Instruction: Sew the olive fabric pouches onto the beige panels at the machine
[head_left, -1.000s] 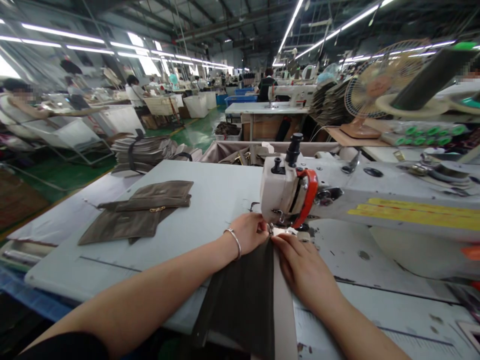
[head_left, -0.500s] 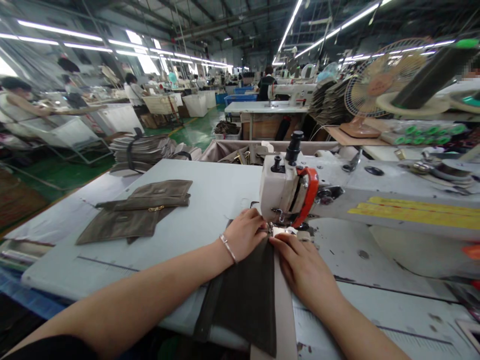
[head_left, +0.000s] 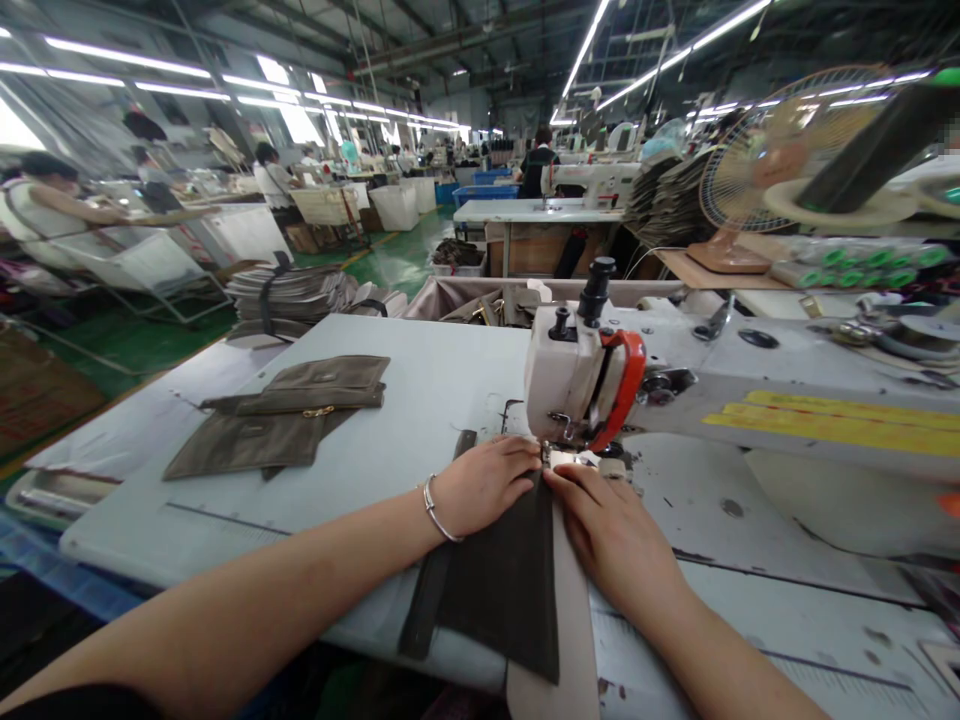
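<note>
My left hand (head_left: 484, 482) lies on a dark olive fabric piece (head_left: 506, 585), fingers bent and pressing it flat just left of the needle. My right hand (head_left: 611, 530) rests flat beside it, fingertips on the fabric's right edge and on a pale strip (head_left: 566, 600) under it. Both hands sit directly in front of the presser foot (head_left: 559, 455) of a white sewing machine (head_left: 592, 385) with a red guard. The fabric's far end shows past my left hand behind the needle. The near end hangs over the table's front edge.
A stack of finished olive pieces (head_left: 289, 415) lies at the left of the grey table (head_left: 420, 380). The machine's long arm (head_left: 810, 415) spans the right side. A fan (head_left: 757, 170) stands behind it. Other people work at tables (head_left: 536, 212) further back.
The fabric has advanced away from me under the presser foot; its far end now sticks out behind the needle. Both hands stayed at the needle, the left one settling a little lower.
</note>
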